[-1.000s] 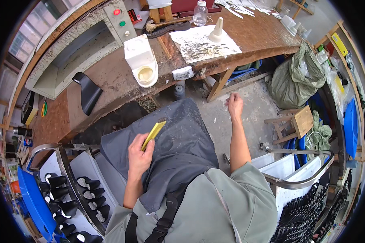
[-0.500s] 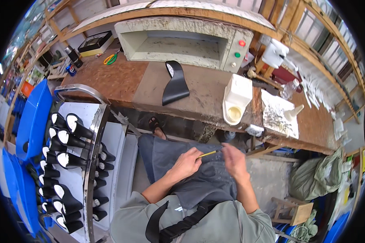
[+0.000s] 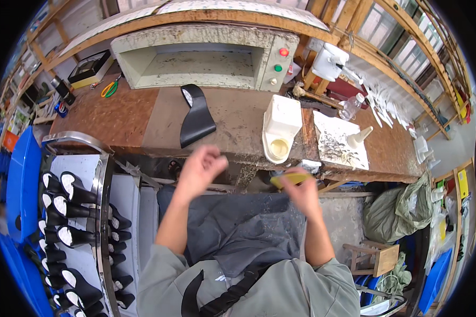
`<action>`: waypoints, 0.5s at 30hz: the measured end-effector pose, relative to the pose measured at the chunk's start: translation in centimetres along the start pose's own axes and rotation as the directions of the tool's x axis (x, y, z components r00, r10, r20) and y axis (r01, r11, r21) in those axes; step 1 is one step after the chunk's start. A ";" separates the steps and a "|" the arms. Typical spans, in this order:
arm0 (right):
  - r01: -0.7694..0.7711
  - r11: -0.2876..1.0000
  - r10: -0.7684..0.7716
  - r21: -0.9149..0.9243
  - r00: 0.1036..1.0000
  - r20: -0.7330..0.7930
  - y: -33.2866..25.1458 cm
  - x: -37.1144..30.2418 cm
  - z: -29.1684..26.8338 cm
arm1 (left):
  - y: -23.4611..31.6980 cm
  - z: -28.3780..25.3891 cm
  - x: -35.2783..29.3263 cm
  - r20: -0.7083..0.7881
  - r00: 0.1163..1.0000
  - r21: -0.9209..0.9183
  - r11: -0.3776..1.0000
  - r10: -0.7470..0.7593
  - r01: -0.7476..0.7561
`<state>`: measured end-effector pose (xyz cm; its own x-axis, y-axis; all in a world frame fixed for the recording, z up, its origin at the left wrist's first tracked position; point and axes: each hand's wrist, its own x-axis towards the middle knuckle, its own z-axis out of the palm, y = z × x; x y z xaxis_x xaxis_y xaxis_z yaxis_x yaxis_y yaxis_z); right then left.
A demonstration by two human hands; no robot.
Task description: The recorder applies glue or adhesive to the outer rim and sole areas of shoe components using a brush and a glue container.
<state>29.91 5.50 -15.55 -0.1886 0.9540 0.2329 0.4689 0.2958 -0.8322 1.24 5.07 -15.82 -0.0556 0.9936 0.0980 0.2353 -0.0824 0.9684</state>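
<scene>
My right hand (image 3: 304,194) grips a flat yellow tool (image 3: 292,179) beside the bench's front edge. Motion smears the tool, so its exact kind cannot be made out. My left hand (image 3: 201,168) is raised near the same edge, fingers loosely bent and apart, with nothing seen in them. Just beyond it on the bench lies a black wedge shoe sole (image 3: 197,117), white inside its narrow upper end. A cream pot with an open round cup (image 3: 278,149) stands at the front edge, past my right hand.
A grimy open-fronted machine (image 3: 195,66) with coloured buttons spans the back of the bench (image 3: 116,113). At left, a metal-framed rack (image 3: 103,201) carries several black heels with white tops. A stained white sheet (image 3: 330,140) holds a pale nozzle-tipped bottle (image 3: 358,137). Orange-and-green scissors (image 3: 110,89) lie back left.
My hands have parted. The left let go of the yellow tool and moved up and left toward the bench; the right now holds the tool. The view has shifted right.
</scene>
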 end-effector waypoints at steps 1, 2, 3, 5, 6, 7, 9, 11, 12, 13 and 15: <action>-0.212 0.934 0.228 0.288 0.973 -0.022 0.0 1.0 -1.6 | -0.2 -0.1 2.4 -0.066 0.995 0.063 0.995 0.075 -0.071; -0.264 0.870 0.317 0.416 0.946 -0.063 -0.2 1.7 -3.1 | 0.2 0.2 4.9 -0.033 0.989 0.157 0.978 0.141 -0.135; -0.236 0.852 0.330 0.467 0.935 -0.130 -0.2 2.4 -4.2 | 1.7 1.4 7.3 0.028 0.990 0.281 0.949 0.139 -0.141; -0.161 0.740 0.344 0.653 0.925 -0.163 2.8 3.1 -4.8 | 3.9 4.8 12.2 0.215 0.904 0.342 0.838 0.370 -0.425; -0.140 0.690 0.356 0.710 0.920 -0.165 3.7 3.4 -5.1 | 4.0 6.6 15.2 0.358 0.834 0.386 0.747 0.420 -0.542; -0.151 0.688 0.368 0.710 0.916 -0.161 4.5 3.3 -5.2 | 3.9 8.5 18.2 0.494 0.745 0.402 0.642 0.448 -0.653; -0.153 0.607 0.409 0.780 0.902 -0.141 5.6 2.8 -5.2 | 3.8 11.6 22.9 0.646 0.690 0.487 0.522 0.325 -0.701; -0.159 0.593 0.415 0.789 0.900 -0.130 6.5 2.3 -5.7 | 4.4 13.5 25.1 0.764 0.620 0.528 0.380 0.177 -0.759; -0.160 0.576 0.424 0.801 0.897 -0.126 7.0 2.0 -5.9 | 4.8 14.2 25.7 0.812 0.583 0.523 0.409 0.029 -0.748; -0.144 0.583 0.427 0.800 0.891 -0.151 8.0 1.7 -6.3 | 5.1 14.7 26.1 0.840 0.529 0.522 0.437 -0.117 -0.732; -0.107 0.567 0.468 0.817 0.858 -0.212 10.0 1.1 -7.5 | 5.3 14.8 25.3 0.808 0.579 0.555 0.476 -0.111 -0.682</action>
<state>40.87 9.87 -19.79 0.2406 0.9671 -0.0825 -0.4188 0.0268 -0.9077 15.46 30.87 -11.59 0.7254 0.6467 -0.2356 0.6881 -0.6746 0.2672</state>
